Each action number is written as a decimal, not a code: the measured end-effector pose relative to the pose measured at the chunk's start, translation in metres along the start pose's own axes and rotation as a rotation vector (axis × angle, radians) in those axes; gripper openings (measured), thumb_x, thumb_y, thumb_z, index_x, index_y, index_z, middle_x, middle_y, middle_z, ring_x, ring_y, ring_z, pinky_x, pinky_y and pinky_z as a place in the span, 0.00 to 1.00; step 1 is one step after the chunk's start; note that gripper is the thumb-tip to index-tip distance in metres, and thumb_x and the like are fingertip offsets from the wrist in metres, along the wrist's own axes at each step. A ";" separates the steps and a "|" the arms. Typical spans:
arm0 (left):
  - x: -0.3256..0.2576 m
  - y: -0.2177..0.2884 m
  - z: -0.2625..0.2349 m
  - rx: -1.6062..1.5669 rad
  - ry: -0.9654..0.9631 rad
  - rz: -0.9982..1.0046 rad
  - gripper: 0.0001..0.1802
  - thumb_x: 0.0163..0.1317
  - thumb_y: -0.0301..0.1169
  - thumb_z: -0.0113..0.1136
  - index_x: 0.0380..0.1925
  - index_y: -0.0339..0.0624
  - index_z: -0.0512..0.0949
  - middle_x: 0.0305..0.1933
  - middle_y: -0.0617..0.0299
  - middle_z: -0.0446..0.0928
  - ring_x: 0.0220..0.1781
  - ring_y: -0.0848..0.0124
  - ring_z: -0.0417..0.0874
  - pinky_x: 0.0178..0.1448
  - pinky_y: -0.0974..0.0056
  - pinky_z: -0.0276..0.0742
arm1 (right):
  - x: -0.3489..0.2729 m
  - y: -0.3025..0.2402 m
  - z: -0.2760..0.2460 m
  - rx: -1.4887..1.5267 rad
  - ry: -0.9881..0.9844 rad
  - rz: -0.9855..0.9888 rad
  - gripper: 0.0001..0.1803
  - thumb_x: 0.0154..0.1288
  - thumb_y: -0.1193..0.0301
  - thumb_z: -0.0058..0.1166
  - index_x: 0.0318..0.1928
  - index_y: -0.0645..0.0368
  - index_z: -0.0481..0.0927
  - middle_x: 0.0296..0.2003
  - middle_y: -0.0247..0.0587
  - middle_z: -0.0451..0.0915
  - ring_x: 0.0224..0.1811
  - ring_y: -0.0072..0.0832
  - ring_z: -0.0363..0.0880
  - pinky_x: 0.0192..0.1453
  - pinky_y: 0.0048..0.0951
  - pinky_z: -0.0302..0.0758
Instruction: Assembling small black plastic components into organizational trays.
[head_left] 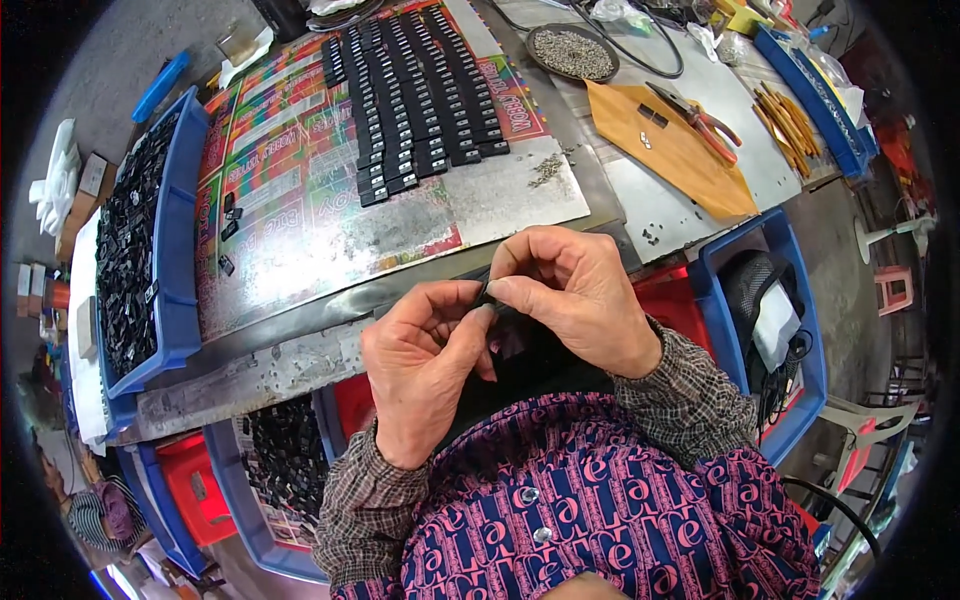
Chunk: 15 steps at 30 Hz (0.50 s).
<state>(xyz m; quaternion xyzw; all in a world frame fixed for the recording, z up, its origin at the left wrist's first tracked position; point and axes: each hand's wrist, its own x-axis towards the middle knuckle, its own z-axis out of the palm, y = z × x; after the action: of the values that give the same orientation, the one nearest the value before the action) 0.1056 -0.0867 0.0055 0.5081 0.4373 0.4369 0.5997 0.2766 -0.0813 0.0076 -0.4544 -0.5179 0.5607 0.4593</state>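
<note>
Both my hands meet in front of the table's near edge, fingertips pinched together. Between them is a small black part point(484, 296), mostly hidden by the fingers. My left hand point(420, 350) grips it from the left with thumb and forefinger. From the right, my right hand point(575, 295) pinches the same part. Beyond the hands, rows of small black parts with silvery pieces point(415, 110) lie side by side on a printed cardboard sheet point(390, 240). A few loose black parts point(230, 215) rest on the sheet's left side.
A blue bin point(180, 230) heaped with black parts stands at the left. Pliers point(700, 125) with red handles lie on brown paper point(640, 140). Behind is a round dish of small metal pieces point(572, 52). More blue bins point(708, 290) sit below the table edge.
</note>
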 end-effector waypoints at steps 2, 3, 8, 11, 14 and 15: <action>0.000 0.001 0.001 0.007 0.003 0.001 0.09 0.62 0.20 0.59 0.42 0.27 0.77 0.31 0.57 0.81 0.20 0.78 0.77 0.23 0.73 0.75 | 0.000 -0.001 0.000 -0.013 -0.002 -0.020 0.04 0.63 0.79 0.57 0.37 0.69 0.78 0.32 0.29 0.77 0.33 0.12 0.74 0.37 0.15 0.73; 0.000 0.002 0.002 0.016 0.003 0.002 0.09 0.62 0.20 0.59 0.42 0.27 0.77 0.31 0.57 0.81 0.21 0.78 0.78 0.23 0.73 0.75 | -0.001 -0.002 0.000 -0.020 0.010 -0.012 0.05 0.63 0.79 0.57 0.37 0.69 0.78 0.32 0.30 0.78 0.33 0.12 0.74 0.37 0.15 0.74; -0.001 -0.002 0.002 0.013 0.035 0.040 0.08 0.62 0.20 0.59 0.41 0.27 0.77 0.31 0.58 0.81 0.21 0.78 0.78 0.24 0.73 0.76 | -0.003 0.000 0.006 -0.052 0.049 -0.034 0.05 0.62 0.79 0.58 0.37 0.69 0.79 0.32 0.31 0.79 0.33 0.12 0.75 0.37 0.16 0.74; -0.001 -0.004 0.003 0.019 0.057 0.055 0.08 0.62 0.19 0.60 0.41 0.27 0.78 0.30 0.59 0.80 0.22 0.78 0.78 0.24 0.73 0.76 | -0.006 0.000 0.011 -0.046 0.096 -0.051 0.05 0.62 0.80 0.58 0.37 0.69 0.79 0.31 0.30 0.79 0.32 0.12 0.75 0.36 0.15 0.74; -0.002 -0.006 0.004 0.036 0.078 0.070 0.08 0.61 0.18 0.60 0.41 0.28 0.78 0.29 0.60 0.80 0.22 0.78 0.78 0.24 0.73 0.76 | -0.008 0.001 0.013 -0.137 0.141 -0.128 0.05 0.62 0.80 0.57 0.38 0.69 0.80 0.31 0.29 0.79 0.32 0.11 0.74 0.35 0.14 0.73; -0.002 -0.006 0.004 0.044 0.080 0.073 0.08 0.61 0.19 0.60 0.41 0.28 0.78 0.28 0.60 0.80 0.22 0.78 0.78 0.24 0.73 0.76 | -0.009 0.002 0.014 -0.165 0.156 -0.147 0.04 0.62 0.80 0.57 0.38 0.68 0.79 0.31 0.29 0.78 0.31 0.10 0.73 0.34 0.14 0.73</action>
<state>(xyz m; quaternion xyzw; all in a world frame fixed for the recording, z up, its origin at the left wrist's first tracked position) 0.1097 -0.0897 0.0004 0.5189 0.4516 0.4689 0.5541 0.2642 -0.0925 0.0064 -0.4937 -0.5568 0.4438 0.4992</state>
